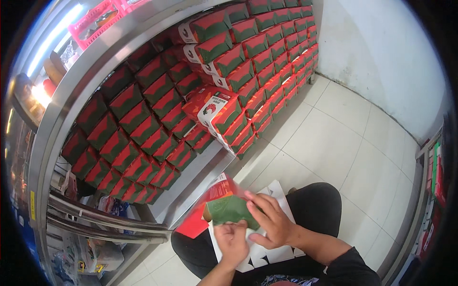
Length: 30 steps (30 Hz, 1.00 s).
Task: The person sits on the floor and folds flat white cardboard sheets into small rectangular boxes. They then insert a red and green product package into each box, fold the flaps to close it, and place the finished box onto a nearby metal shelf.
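Observation:
Over my lap I hold a red and green paperboard carton [231, 209], partly folded, with a red flap [193, 224] sticking out to the left. My left hand [232, 242] is closed at the carton's near edge, its fingers bent against the green panel. From the right, my right hand [272, 220] grips the green side, fingers along the far edge and thumb nearer me. White flat cardboard sheets [281, 195] with cut edges lie beneath the carton across my thighs.
Stacked red and green boxes [260, 62] fill the space ahead and left, under a metal-framed counter [62, 81]. Metal rails [109, 226] and plastic bags [81, 257] are at lower left. A white wall [381, 62], tiled floor [329, 138] and shelf [431, 190] are to the right.

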Each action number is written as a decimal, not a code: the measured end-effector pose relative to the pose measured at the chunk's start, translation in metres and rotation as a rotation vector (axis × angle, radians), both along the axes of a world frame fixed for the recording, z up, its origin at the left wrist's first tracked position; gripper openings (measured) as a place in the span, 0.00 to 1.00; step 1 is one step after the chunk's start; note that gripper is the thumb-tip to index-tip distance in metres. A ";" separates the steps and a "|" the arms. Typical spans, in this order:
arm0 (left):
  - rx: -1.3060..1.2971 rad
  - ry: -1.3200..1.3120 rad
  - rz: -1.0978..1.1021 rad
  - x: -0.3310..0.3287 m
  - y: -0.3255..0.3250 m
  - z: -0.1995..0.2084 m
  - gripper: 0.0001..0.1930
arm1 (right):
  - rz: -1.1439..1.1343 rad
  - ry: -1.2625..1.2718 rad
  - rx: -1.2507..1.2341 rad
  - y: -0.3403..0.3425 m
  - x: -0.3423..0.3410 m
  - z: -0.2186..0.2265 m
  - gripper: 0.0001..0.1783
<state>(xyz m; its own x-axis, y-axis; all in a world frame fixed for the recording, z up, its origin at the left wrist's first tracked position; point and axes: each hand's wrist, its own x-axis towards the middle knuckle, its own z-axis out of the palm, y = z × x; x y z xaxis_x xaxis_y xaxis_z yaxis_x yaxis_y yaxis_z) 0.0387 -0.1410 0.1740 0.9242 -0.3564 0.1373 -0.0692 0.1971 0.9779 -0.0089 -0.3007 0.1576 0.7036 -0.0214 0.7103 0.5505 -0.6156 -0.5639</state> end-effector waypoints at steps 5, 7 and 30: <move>0.821 -0.448 -0.437 0.018 0.049 0.025 0.12 | 0.038 0.073 -0.191 -0.020 0.003 0.006 0.22; 1.033 -0.391 -0.629 0.017 0.057 0.033 0.14 | 0.100 0.117 -0.198 -0.018 0.009 -0.001 0.18; 0.328 0.413 -0.663 0.031 0.089 -0.051 0.22 | 0.236 0.280 -0.029 0.004 0.006 -0.027 0.10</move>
